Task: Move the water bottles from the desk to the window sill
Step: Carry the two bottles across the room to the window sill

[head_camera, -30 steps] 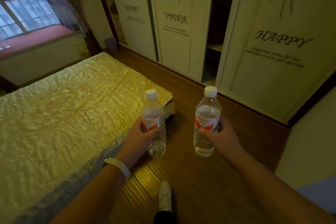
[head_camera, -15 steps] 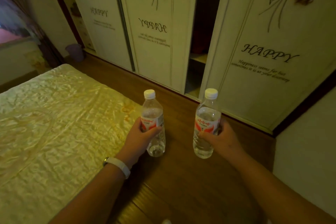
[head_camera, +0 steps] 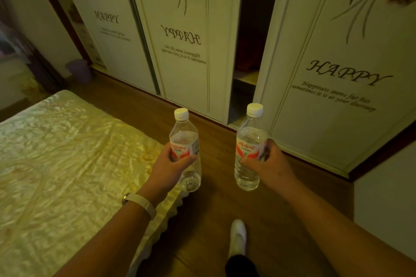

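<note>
Two clear water bottles with white caps and red-and-white labels are carried upright in front of me. My left hand (head_camera: 167, 167) grips the left bottle (head_camera: 185, 139) around its label, with a white band on that wrist. My right hand (head_camera: 269, 165) grips the right bottle (head_camera: 249, 139) at its middle. Both bottles hang over the wooden floor, near the corner of the bed. Neither the desk nor the window sill is in view.
A bed with a shiny yellow cover (head_camera: 56, 164) fills the left side. Wardrobe sliding doors (head_camera: 333, 78) printed HAPPY stand ahead, with a dark gap (head_camera: 249, 51) between two of them. A small purple bin (head_camera: 78, 71) sits at far left. My white-socked foot (head_camera: 237, 236) is on the wooden floor (head_camera: 225, 204).
The view has swung right and come nearer the wardrobe; the window has left the frame. Both hands keep the same grip on the bottles. My foot has stepped forward into view.
</note>
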Demonstrator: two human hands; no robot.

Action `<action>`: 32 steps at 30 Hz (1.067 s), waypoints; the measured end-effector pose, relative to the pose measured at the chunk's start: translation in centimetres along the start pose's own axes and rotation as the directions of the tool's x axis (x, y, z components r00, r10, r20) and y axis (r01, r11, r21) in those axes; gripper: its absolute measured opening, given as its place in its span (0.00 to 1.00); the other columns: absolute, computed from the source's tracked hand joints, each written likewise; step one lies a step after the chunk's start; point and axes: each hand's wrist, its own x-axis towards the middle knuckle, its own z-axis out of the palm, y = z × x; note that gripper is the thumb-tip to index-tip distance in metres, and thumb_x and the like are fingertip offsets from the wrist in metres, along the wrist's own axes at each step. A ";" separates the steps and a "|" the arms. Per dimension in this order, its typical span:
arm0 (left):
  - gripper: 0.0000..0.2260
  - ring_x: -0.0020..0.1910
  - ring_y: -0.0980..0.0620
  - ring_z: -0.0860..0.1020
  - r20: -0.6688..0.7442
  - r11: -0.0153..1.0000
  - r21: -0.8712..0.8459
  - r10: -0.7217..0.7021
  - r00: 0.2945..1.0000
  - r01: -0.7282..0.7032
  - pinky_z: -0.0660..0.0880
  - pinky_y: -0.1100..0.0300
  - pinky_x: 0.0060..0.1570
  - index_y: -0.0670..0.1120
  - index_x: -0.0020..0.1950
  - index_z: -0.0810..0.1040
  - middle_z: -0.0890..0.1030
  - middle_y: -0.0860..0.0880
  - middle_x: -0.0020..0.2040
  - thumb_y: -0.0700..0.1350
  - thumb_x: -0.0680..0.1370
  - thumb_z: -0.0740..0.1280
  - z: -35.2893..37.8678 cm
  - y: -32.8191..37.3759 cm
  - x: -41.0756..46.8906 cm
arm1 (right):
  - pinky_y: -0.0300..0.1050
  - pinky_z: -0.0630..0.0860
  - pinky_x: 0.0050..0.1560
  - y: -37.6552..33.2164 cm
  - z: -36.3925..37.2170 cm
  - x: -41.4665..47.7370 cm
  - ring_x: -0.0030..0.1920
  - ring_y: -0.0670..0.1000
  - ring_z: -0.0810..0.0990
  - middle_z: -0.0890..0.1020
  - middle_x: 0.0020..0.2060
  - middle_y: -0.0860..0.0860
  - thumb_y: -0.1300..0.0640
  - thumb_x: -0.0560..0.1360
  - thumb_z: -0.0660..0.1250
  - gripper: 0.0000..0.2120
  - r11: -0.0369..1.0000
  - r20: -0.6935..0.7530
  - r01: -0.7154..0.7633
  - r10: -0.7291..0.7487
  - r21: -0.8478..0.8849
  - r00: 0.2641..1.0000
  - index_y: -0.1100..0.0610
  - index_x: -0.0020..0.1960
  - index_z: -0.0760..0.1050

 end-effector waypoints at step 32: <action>0.23 0.55 0.49 0.81 -0.171 0.997 -0.036 -0.068 0.983 0.063 0.79 0.50 0.55 0.50 0.66 0.73 0.82 0.48 0.57 0.43 0.73 0.73 1.3 4.6 43.5 | 0.49 0.78 0.56 -9.7 4.1 48.4 0.57 0.49 0.77 0.77 0.56 0.46 0.54 0.70 0.76 0.26 0.995 0.215 0.077 -0.061 -0.066 0.975 0.47 0.64 0.68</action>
